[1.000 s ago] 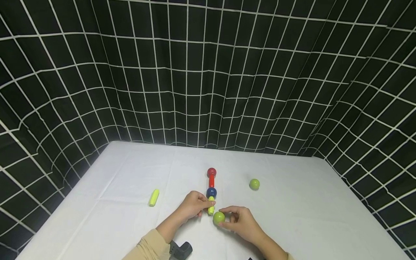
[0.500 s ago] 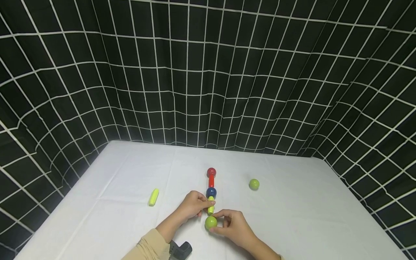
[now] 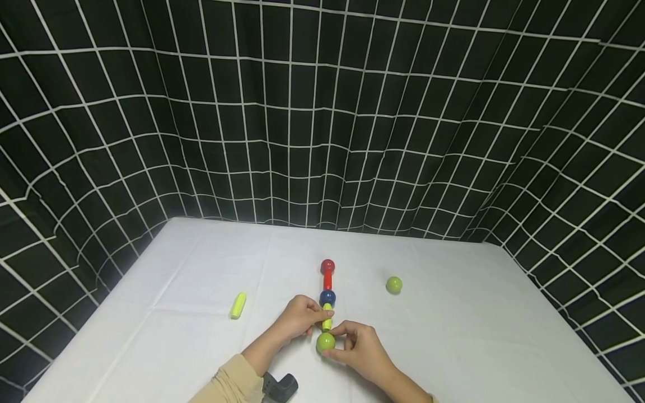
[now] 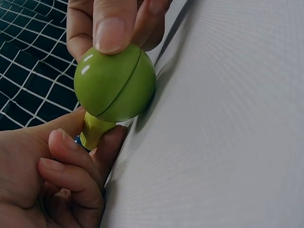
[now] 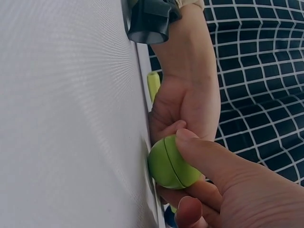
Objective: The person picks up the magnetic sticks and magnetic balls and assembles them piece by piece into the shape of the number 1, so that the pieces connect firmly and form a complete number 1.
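While the yellow stick (image 3: 327, 324) is being pinched by the left hand (image 3: 297, 318), the green ball (image 3: 326, 342) is being gripped by the right hand (image 3: 367, 351) at the stick's near end. Joining is seemingly being attempted, straight alignment being called for; rightward of the hands, ample counter (image 3: 484, 324) is being left before the edge.

Seamed green ball (image 3: 325, 342), yellow rod (image 3: 327, 324) just beyond

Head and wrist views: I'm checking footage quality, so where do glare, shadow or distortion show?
Head view: curtain lines bend at the sides, drape or lens unclear; left wrist: glints on the green ball, soft shadow on the white cloth beside it; right wrist: fine streaks across the cloth.
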Demonstrator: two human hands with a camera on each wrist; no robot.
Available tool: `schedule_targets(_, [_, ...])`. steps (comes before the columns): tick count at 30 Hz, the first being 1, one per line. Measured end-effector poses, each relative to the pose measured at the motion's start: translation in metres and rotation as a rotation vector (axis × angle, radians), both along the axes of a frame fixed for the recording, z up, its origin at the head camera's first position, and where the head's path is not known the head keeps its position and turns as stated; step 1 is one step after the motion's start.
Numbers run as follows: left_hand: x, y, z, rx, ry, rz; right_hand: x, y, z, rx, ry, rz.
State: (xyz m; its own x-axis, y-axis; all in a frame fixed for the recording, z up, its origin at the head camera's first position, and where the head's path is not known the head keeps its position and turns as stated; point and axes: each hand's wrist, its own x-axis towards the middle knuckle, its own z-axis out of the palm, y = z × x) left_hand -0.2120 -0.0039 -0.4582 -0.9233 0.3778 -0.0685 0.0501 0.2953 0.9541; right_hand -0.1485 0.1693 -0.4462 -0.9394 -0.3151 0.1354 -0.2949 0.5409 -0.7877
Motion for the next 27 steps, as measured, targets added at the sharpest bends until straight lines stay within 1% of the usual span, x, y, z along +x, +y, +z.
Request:
schedule_targets(16, [-0.0011,0.0012,0.0,-0.007,0.002,0.016,-0.0019,-0.0016,0.0022,-0.03,-0.015,-0.012])
schedule_targets(22, [-0.0004,0.0012,-0.0002,-0.002,-0.004,0.012,-0.0013,-0.0023,0.0011,-0.036,-0.024,-0.018])
schedule_targets(27, [-0.0004,0.0012,-0.0007,0.004,-0.002,0.011,-0.0015,-0.0028,0.0017,-0.03,-0.007,-0.041])
